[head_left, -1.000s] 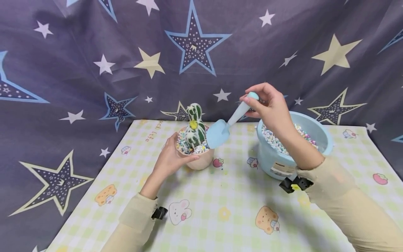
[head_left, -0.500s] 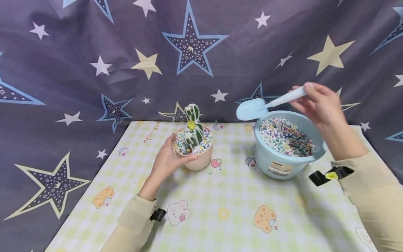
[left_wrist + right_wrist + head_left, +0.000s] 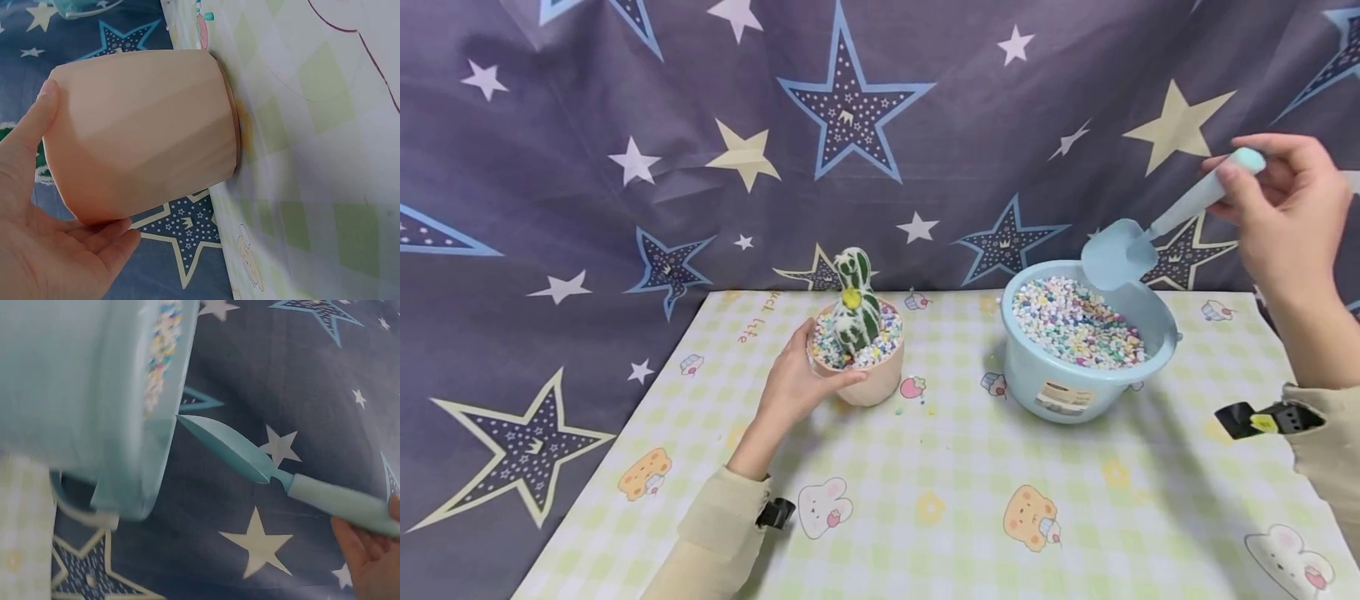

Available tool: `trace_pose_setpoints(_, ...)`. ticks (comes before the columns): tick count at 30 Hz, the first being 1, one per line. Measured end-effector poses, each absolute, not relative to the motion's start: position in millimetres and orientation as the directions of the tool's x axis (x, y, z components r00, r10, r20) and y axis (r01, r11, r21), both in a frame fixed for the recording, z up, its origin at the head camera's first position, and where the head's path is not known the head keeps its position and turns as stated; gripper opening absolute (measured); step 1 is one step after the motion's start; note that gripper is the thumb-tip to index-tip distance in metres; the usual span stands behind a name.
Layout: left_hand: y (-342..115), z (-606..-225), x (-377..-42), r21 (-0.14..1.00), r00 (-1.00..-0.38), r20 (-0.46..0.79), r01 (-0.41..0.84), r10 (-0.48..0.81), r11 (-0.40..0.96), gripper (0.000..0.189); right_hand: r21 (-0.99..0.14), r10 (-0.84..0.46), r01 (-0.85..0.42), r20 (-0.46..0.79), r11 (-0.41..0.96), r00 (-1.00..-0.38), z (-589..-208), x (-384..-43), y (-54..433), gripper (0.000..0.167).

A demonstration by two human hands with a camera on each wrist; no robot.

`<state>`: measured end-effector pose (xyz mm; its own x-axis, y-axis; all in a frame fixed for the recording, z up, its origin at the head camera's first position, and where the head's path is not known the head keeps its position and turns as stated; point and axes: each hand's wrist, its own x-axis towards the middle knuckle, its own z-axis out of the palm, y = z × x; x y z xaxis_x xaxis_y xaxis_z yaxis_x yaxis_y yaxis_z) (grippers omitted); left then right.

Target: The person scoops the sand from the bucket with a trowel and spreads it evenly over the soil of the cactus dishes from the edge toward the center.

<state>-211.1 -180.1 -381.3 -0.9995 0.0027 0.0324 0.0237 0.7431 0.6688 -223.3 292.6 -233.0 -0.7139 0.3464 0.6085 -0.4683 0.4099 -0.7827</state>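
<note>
My left hand [image 3: 801,379] holds the pink pot [image 3: 880,379] by its left side, thumb across the front near the rim; the left wrist view shows the pot [image 3: 144,131] standing on the cloth. In it a green cactus [image 3: 859,321] with white streaks and a yellow flower rises from coloured pebbles [image 3: 887,333]. My right hand [image 3: 1288,204] grips a light blue trowel [image 3: 1118,254] by the end of its handle. Its blade tilts down over the back rim of the blue bucket [image 3: 1063,387], above the multicoloured pebbles [image 3: 1075,325] inside. The right wrist view shows the blade [image 3: 231,447] beside the bucket's mouth.
A checked tablecloth [image 3: 940,450] with cartoon prints covers the table. A few stray pebbles [image 3: 931,411] lie just right of the pot. Behind the table hangs a dark curtain [image 3: 700,100] patterned with stars.
My right hand has carried the trowel from the cactus pot rightward to above the bucket, and its blade now points downward. My left hand has stayed on the pot.
</note>
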Motion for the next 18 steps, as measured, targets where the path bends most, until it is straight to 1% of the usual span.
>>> trace_pose_setpoints(2,-181,-381,-211,0.667,-0.999,0.033,0.022,0.000,0.745,0.128,-0.634,0.231,-0.440,0.701,0.636,-0.675,-235,-222,288,0.025)
trace_pose_setpoints(4,-182,-382,-211,0.665,-0.999,0.036,0.021,-0.004,0.746,0.128,-0.471,0.101,-0.412,0.744,0.780,-0.661,-238,-221,281,0.028)
trace_pose_setpoints(5,-182,-382,-211,0.664,-0.999,0.037,0.021,-0.005,0.747,0.128,-0.383,0.030,-0.405,0.756,0.830,-0.653,-239,-220,278,0.029)
trace_pose_setpoints(7,-183,-382,-210,0.663,-0.999,0.038,0.019,-0.009,0.748,0.127,-0.263,-0.075,-0.382,0.731,0.886,-0.678,-242,-219,273,0.034)
trace_pose_setpoints(9,-183,-382,-209,0.662,-0.999,0.036,0.015,-0.012,0.750,0.127,-0.202,-0.136,-0.369,0.689,0.907,-0.712,-248,-220,271,0.035)
trace_pose_setpoints(10,-183,-382,-209,0.661,-0.999,0.036,0.016,-0.010,0.750,0.128,-0.195,-0.148,-0.367,0.675,0.910,-0.723,-250,-222,271,0.035)
trace_pose_setpoints(11,-183,-382,-209,0.661,-0.999,0.035,0.016,-0.010,0.750,0.128,-0.210,-0.148,-0.366,0.655,0.906,-0.741,-253,-225,273,0.035)
trace_pose_setpoints(14,-183,-382,-207,0.662,-0.999,0.038,0.019,-0.008,0.749,0.128,-0.310,-0.088,-0.329,0.595,0.892,-0.799,-261,-235,280,0.035)
trace_pose_setpoints(18,-182,-380,-208,0.665,-0.998,0.056,0.040,0.004,0.746,0.128,-0.440,-0.003,-0.248,0.486,0.863,-0.874,-259,-250,289,0.040)
